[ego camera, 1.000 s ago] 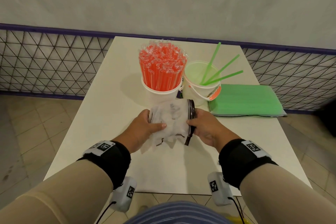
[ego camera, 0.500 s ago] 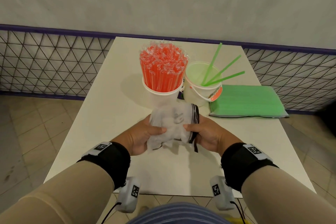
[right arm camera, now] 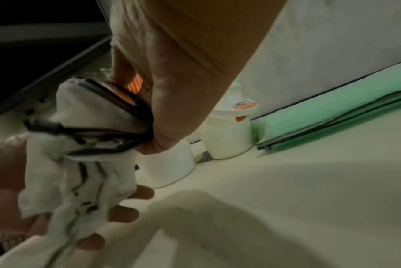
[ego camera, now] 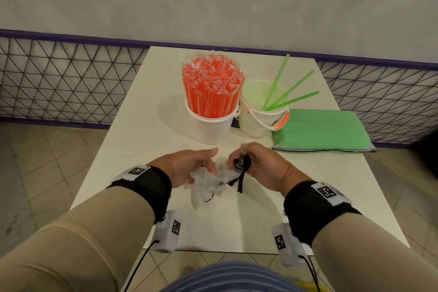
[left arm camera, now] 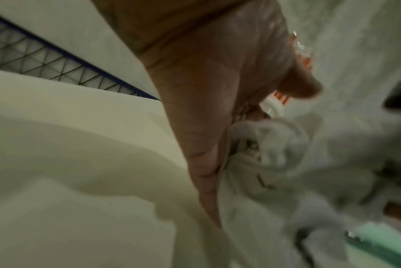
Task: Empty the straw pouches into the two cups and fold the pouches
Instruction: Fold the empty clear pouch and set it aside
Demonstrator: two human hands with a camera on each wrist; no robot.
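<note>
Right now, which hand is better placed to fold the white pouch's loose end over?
Probably the left hand: the white pouch drapes loose across its fingers, while the right hand grips its zipper end.

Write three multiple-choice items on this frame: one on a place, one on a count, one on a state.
1. Where does the green pouch lie?
A: on the table, right of the bucket. B: inside the bucket. C: on the floor.
2. How many green straws stand in the bucket?
A: one. B: six. C: three.
3. The white pouch is:
A: flat on the table. B: crumpled, its zip end in the right hand's grip. C: full of straws.
Answers: 1 A, it lies beside the bucket; 2 C, three lean out over its rim; 3 B, the right wrist view shows it bunched.
</note>
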